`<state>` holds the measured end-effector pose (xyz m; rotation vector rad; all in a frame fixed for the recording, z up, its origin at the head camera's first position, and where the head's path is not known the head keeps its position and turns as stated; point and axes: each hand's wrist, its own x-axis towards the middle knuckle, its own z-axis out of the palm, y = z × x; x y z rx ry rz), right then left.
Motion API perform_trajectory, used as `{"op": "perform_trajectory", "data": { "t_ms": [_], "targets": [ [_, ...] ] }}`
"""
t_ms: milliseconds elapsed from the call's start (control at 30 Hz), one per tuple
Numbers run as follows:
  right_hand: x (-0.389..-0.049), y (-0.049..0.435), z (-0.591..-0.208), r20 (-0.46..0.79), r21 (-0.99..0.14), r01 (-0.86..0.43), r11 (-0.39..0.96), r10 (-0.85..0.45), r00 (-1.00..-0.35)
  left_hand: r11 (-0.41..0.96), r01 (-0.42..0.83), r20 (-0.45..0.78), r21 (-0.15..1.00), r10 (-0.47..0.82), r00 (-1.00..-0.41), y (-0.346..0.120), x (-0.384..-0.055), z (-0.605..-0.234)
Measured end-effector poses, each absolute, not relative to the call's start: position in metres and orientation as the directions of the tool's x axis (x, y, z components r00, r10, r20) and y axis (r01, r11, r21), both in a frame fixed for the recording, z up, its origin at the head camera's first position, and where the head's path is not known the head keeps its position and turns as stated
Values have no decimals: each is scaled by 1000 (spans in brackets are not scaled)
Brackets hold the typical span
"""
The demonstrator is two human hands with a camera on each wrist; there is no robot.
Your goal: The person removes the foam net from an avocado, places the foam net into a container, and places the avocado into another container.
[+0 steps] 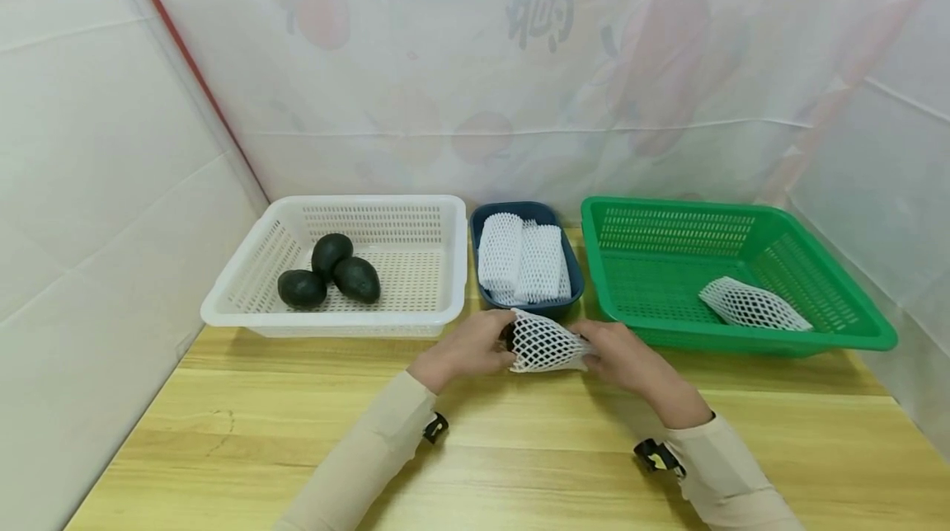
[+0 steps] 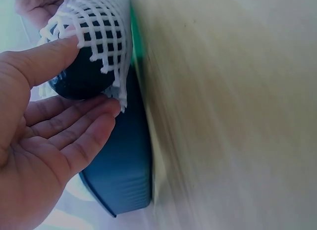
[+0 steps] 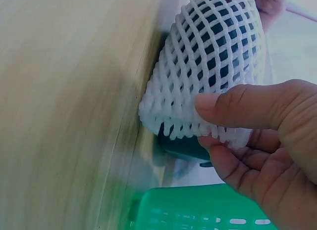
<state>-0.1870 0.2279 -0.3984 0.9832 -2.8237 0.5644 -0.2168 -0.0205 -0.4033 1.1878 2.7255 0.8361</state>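
A dark green avocado (image 2: pixel 79 81) sits mostly inside a white foam net sleeve (image 1: pixel 545 343), held over the table's far part. My left hand (image 1: pixel 475 345) grips the avocado's bare end at the sleeve's mouth, thumb on one side and fingers beneath. From the other side my right hand (image 1: pixel 623 352) pinches the sleeve's narrow end between thumb and fingers. In the right wrist view the dark skin (image 3: pixel 218 47) shows through the mesh, and the sleeve's end past the fruit lies flattened.
A white basket (image 1: pixel 334 320) with three bare avocados (image 1: pixel 357 279) stands at left. Behind the hands, a dark blue tray (image 1: pixel 576 267) holds several folded foam sleeves (image 1: pixel 540 259). At right, a green basket (image 1: pixel 668 333) contains one sleeved avocado (image 1: pixel 753 306). Fabric walls enclose the wooden table (image 1: pixel 519 465).
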Motion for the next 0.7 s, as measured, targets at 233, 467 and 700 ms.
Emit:
{"op": "perform_trajectory", "data": {
  "t_ms": [233,467,700],
  "targets": [
    [-185,231,-400,243,-313,-630,711,-581,-777,559,646,146,520,687,-712,-31,-211,-401],
    [-183,233,-402,252,-302,-634,712,-581,-774,591,598,95,541,664,-742,-40,-210,-404],
    [-183,232,-405,259,-290,-635,716,-580,-772,606,585,73,538,658,-749,-43,-208,-404]
  ]
}}
